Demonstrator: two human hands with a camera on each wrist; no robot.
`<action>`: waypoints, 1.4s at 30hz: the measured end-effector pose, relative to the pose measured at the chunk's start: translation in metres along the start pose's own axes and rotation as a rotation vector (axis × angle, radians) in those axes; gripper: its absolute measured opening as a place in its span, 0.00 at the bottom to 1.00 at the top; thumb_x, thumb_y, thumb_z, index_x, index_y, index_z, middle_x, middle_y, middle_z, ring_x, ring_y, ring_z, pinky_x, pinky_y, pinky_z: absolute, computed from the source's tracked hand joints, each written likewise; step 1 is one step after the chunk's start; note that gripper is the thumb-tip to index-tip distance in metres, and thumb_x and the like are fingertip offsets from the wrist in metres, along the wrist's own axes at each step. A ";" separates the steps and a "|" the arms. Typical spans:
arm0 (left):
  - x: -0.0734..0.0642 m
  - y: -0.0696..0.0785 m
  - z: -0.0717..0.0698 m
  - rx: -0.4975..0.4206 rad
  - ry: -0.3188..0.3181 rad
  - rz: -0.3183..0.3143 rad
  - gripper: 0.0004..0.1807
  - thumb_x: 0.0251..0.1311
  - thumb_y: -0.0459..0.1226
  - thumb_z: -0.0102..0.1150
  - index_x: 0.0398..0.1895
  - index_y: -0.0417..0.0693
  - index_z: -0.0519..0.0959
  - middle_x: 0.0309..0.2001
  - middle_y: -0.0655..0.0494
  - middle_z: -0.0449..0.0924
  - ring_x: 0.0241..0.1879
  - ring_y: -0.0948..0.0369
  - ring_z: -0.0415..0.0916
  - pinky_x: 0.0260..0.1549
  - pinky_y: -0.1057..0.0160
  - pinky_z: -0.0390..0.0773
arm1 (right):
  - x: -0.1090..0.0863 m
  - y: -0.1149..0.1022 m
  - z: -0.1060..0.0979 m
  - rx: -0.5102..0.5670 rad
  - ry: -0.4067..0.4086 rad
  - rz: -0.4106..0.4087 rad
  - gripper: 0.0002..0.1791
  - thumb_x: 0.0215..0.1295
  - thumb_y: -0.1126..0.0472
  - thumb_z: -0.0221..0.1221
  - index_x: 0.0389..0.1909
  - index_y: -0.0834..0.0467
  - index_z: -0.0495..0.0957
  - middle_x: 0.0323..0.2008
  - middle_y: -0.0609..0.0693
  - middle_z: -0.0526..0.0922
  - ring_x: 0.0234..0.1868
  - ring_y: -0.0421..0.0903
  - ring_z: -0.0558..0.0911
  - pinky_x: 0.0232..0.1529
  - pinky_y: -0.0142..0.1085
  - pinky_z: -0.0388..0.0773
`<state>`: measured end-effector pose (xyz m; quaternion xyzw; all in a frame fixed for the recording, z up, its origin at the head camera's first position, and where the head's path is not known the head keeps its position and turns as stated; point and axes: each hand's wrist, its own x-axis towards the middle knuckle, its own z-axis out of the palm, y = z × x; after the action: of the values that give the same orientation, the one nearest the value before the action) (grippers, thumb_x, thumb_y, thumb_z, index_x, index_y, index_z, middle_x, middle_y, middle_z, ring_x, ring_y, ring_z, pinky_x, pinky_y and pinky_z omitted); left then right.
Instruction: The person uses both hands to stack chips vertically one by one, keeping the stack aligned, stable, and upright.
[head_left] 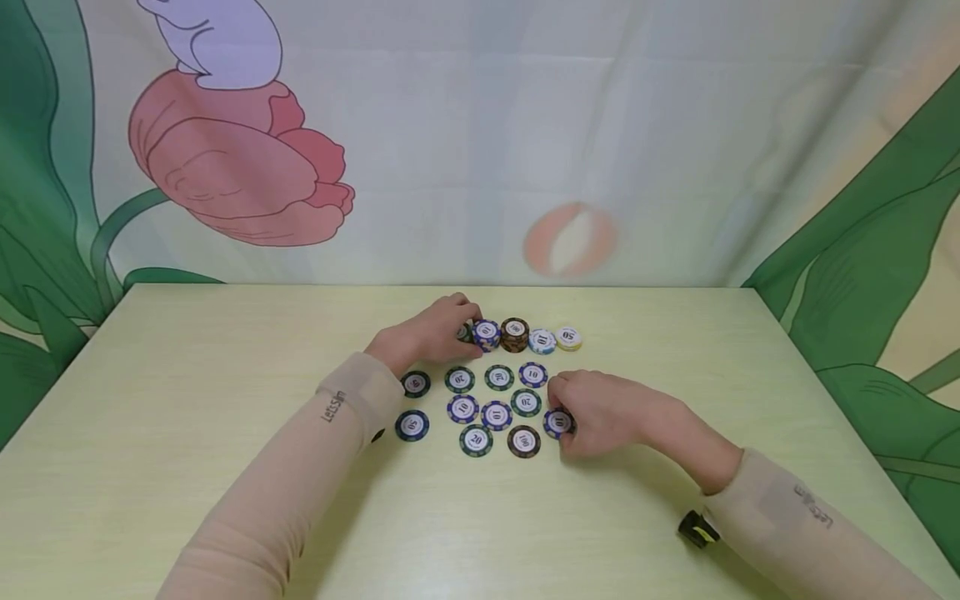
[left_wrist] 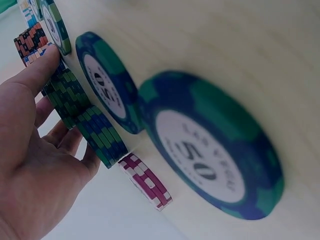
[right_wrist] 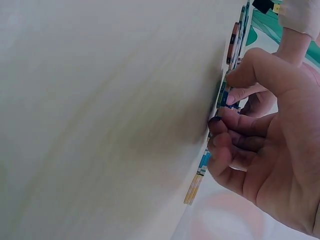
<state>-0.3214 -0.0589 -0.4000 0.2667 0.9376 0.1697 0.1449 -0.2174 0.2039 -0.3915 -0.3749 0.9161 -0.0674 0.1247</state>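
Note:
My left hand point(head_left: 438, 329) is at the back row of poker chip stacks, thumb in front and fingers behind. Its fingers curve round a green stack point(left_wrist: 67, 95), while the thumb tip meets the neighbouring blue stack point(head_left: 487, 333). Nearer me, my right hand point(head_left: 611, 412) pinches a blue poker chip point(head_left: 558, 423) marked 10 at the right end of the loose chips. Its other fingers are curled in. Close by lie a green 20 chip point(head_left: 527, 402), a black-and-brown 100 chip point(head_left: 523, 442) and a blue 10 chip point(head_left: 533, 374).
Right of the blue stack stand a black-and-orange stack point(head_left: 515, 331), a white-and-light-blue stack point(head_left: 542, 340) and a yellow-and-white stack point(head_left: 569, 337). Blue-green point(left_wrist: 102, 135) and maroon-and-white stacks point(left_wrist: 145, 180) extend the row leftward. Several loose chips, including a 50 chip point(head_left: 412, 425), lie on the table point(head_left: 187, 433).

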 end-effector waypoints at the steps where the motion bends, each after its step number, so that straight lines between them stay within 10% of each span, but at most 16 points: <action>1: 0.000 0.000 0.000 -0.001 -0.001 0.000 0.29 0.69 0.46 0.66 0.68 0.43 0.72 0.68 0.45 0.66 0.66 0.50 0.64 0.68 0.52 0.65 | 0.001 0.000 0.000 0.000 0.006 -0.002 0.15 0.48 0.59 0.65 0.38 0.57 0.75 0.32 0.43 0.74 0.32 0.41 0.73 0.35 0.36 0.73; 42: -0.002 -0.001 0.000 0.012 0.025 -0.002 0.27 0.68 0.46 0.67 0.65 0.44 0.74 0.66 0.46 0.68 0.63 0.50 0.66 0.67 0.46 0.64 | 0.058 -0.002 -0.008 -0.119 0.361 0.077 0.18 0.55 0.50 0.63 0.44 0.56 0.80 0.37 0.45 0.79 0.27 0.42 0.76 0.24 0.37 0.74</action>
<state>-0.3201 -0.0603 -0.4002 0.2646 0.9405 0.1673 0.1318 -0.2582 0.1617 -0.3935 -0.3283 0.9396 -0.0744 -0.0618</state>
